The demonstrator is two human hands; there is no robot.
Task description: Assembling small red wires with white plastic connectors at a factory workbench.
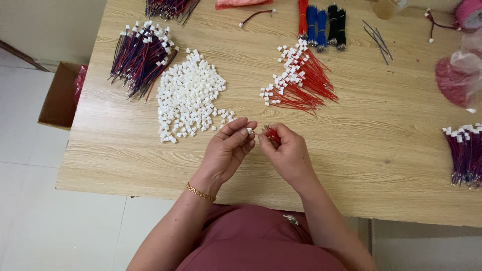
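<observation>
My left hand [228, 150] pinches a small white plastic connector [249, 130] between thumb and fingertips. My right hand [286, 153] grips a short red wire [272, 133], its bare tip held against the connector. Both hands meet just above the wooden table [376, 150], near its front edge. A heap of loose white connectors [188, 95] lies just beyond my left hand. A fan of red wires with white connectors fitted [298, 80] lies beyond my right hand.
A bundle of purple and red wired connectors [140, 55] lies far left, another [464, 153] at the right edge. Red, blue and black wire bundles [321, 22] sit at the back. Pink bags [457, 75] are far right. A cardboard box [60, 95] stands on the floor to the left.
</observation>
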